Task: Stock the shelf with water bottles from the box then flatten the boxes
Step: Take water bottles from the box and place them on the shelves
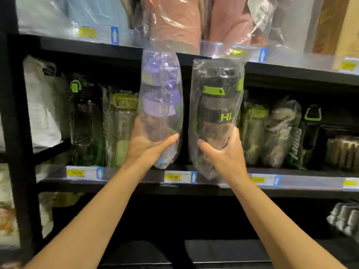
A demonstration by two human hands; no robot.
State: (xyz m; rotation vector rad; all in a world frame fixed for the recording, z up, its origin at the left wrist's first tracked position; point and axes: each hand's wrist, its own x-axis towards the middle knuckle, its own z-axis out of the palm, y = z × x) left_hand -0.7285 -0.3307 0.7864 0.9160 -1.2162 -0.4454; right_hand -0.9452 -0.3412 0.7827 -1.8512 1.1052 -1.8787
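Head camera view, facing a black store shelf (120,186) from close up. Two bare forearms reach up from the bottom corners of the frame toward its centre.

The left hand (144,146) grips the lower part of a purple water bottle (160,105), thumb across the front. This bottle sits just left of centre, upright with a slight lean. It is see-through with a purple lid and a purple band printed "Hi." in green, and it is sealed in a loose clear plastic bag that crinkles above the lid.

The right hand (223,152) grips the lower part of a black water bottle (215,113), just right of centre. It is dark and see-through, with a lime-green lid clasp and a black band also reading "Hi." in green, wrapped in the same kind of clear bag. The two bottles are side by side, near each other but not touching, held in front of the middle shelf's opening.

Behind them, bagged bottles (120,125) with green lids already stand in a row on the middle shelf, on the left and right. Yellow price tags (179,176) run along the shelf edge. The upper shelf holds pink items in plastic wrap (180,20).
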